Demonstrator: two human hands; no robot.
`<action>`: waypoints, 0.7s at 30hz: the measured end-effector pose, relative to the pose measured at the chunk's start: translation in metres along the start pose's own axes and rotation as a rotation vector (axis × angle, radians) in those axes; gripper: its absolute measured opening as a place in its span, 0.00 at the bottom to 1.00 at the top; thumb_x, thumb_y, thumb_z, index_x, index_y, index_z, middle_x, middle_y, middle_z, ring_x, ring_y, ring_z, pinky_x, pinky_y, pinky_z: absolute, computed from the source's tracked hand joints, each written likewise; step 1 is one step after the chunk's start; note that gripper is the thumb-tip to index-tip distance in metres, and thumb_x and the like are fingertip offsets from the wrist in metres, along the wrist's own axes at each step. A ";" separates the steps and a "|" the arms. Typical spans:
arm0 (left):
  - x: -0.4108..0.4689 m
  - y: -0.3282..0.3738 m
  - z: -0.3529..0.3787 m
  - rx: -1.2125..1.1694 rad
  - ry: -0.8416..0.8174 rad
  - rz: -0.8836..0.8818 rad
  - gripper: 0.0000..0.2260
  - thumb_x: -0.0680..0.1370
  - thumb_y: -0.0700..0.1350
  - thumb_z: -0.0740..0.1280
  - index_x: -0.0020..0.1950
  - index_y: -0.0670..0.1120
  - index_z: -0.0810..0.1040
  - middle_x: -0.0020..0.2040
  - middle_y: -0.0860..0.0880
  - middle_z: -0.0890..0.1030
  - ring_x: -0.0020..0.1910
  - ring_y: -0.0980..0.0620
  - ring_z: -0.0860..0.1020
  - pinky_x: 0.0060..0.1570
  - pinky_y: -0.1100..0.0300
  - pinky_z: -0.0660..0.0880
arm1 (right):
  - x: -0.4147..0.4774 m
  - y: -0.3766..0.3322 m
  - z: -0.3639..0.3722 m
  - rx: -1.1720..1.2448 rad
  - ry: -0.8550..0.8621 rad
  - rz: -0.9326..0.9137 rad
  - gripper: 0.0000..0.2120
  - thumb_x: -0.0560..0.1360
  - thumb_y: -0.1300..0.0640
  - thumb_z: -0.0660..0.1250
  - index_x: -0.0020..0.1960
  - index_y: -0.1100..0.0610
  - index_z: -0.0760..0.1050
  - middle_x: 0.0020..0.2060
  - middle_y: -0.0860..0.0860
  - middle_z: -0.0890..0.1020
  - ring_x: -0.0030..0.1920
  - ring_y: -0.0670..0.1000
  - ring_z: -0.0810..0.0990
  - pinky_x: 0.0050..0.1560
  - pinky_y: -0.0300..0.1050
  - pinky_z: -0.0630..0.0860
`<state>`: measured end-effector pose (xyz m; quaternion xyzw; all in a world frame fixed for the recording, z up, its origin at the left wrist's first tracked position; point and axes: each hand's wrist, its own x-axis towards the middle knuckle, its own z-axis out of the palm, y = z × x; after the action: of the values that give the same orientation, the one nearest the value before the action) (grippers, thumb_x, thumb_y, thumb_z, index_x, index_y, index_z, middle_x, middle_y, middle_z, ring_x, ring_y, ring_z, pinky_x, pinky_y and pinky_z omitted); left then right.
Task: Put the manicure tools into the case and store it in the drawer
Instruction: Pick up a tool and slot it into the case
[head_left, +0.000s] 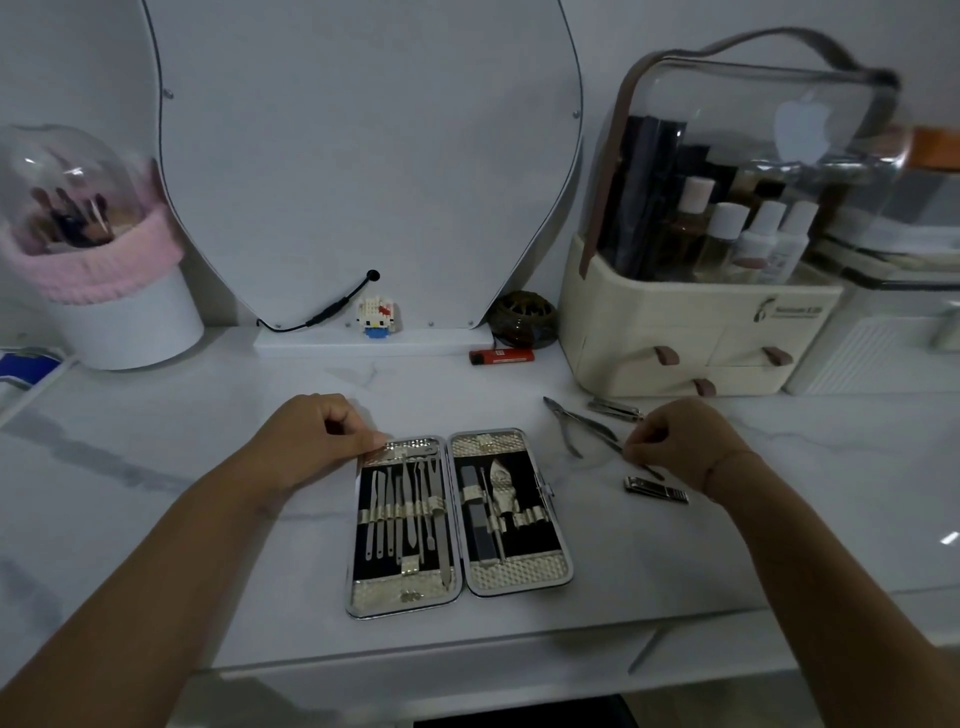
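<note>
Marble table is carrying the open case, lying flat with its loops up for loading. Probably steadying it, the left hand is pinching the case's far-left corner; the right hand, curled, is pinching a slim tool right of the case.

Silver-rimmed case with black lining (gold-textured ends) on white grey-veined table, red lighter.
</note>
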<state>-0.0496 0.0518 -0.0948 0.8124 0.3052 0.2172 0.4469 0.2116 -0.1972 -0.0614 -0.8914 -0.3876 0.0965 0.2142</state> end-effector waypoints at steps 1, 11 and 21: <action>0.000 -0.001 0.000 -0.005 -0.002 0.001 0.09 0.67 0.44 0.77 0.32 0.42 0.81 0.35 0.45 0.81 0.35 0.54 0.76 0.39 0.63 0.71 | -0.001 0.001 0.001 0.015 0.002 -0.003 0.09 0.68 0.62 0.71 0.30 0.54 0.80 0.31 0.52 0.83 0.36 0.53 0.81 0.38 0.37 0.75; 0.000 -0.002 0.000 -0.024 -0.003 -0.006 0.09 0.67 0.44 0.77 0.33 0.41 0.82 0.37 0.41 0.82 0.36 0.52 0.77 0.41 0.59 0.72 | -0.008 0.006 0.000 0.065 0.032 -0.039 0.04 0.69 0.59 0.72 0.36 0.53 0.80 0.32 0.45 0.80 0.37 0.43 0.77 0.41 0.36 0.70; 0.001 -0.003 -0.001 -0.024 -0.008 -0.003 0.09 0.65 0.47 0.77 0.31 0.44 0.81 0.33 0.47 0.81 0.34 0.55 0.76 0.39 0.61 0.70 | -0.008 0.001 -0.003 -0.056 -0.041 0.008 0.11 0.67 0.54 0.73 0.28 0.49 0.76 0.31 0.53 0.83 0.33 0.50 0.78 0.32 0.33 0.67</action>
<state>-0.0505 0.0544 -0.0968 0.8073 0.3018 0.2170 0.4584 0.2080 -0.2052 -0.0591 -0.8965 -0.3908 0.1047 0.1806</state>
